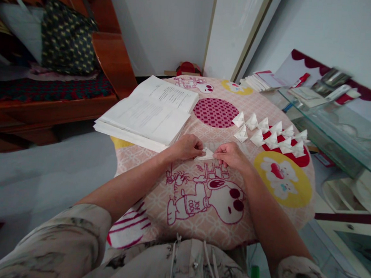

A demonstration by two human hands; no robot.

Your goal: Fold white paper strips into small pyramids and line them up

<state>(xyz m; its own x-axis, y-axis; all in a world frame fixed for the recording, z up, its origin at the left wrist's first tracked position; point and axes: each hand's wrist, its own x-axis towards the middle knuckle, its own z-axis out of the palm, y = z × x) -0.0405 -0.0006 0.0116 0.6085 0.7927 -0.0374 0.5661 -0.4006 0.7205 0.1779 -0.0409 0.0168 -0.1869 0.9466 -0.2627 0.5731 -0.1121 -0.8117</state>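
Between my hands is a small folded piece of white paper [206, 154], roughly triangular, lying at the tablecloth. My left hand [186, 147] pinches its left end, with the fingers curled closed. The right end is gripped by my right hand [230, 155], thumb and forefinger together. Just beyond my left hand lies an open book [149, 111] with printed pages. To the right, several folded white paper pieces [272, 140] with pointed tops stand in two rows on the cloth.
A patterned tablecloth [198, 224] with cartoon figures covers the round table. Close to its right edge stands a glass-topped shelf [341, 128] with a red marker [300, 80] and stacked papers [262, 81]. A wooden bench [105, 57] at the left carries a dark patterned bag [67, 37].
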